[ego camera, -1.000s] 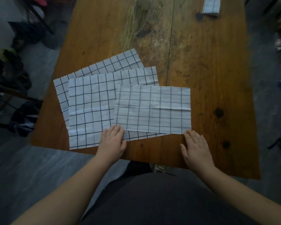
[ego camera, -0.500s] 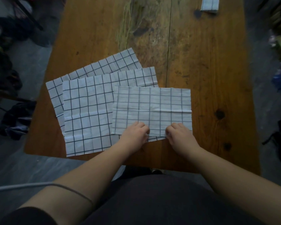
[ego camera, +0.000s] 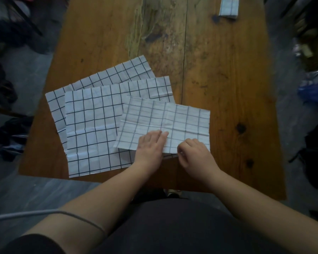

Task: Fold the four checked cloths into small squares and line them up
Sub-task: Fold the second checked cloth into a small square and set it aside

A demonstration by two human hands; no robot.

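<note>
Evidently the left hand point(ego camera: 151, 145) lay flat on the half-folded cloth point(ego camera: 173, 116), the right hand point(ego camera: 195, 154) pinching its near edge. Uneven lifting risked a skewed fold.

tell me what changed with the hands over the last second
Both hands slid inward from the near corners of the top cloth to the middle of its near edge. The left hand now presses flat on it; the right hand seems to pinch the edge. The open cloths and folded square stayed put.

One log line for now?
left hand flat on half-folded white checked cloth; right hand pinches its near edge; one small folded square done
</note>
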